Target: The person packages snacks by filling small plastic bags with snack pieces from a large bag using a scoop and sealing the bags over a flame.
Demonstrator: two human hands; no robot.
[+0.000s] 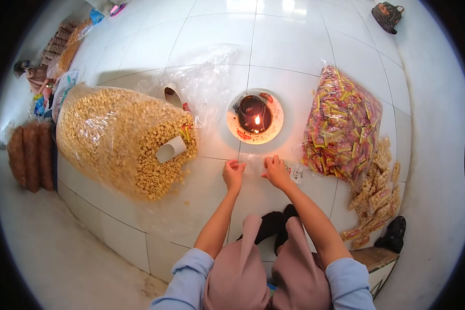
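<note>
Between my hands stretches a clear plastic bag (253, 163) with printing near its right end. My left hand (234, 174) pinches its left end, and my right hand (275, 170) has its fingers closed on the plastic farther right. Just beyond them a small flame (257, 120) burns in a dark holder on a round white plate (233, 129). To the left lies a large open clear bag of ring-shaped snacks (103, 134), with a white scoop (171, 150) resting on the snacks at its mouth. A big bag of small red and yellow packets (341, 124) lies on the right.
Filled snack packs (380, 199) lie on the tiles at right, beside a black bag (393, 235). Long brown packs (31, 155) stand far left. Another person (38, 77) is at upper left. A patterned bag (387, 16) sits at upper right.
</note>
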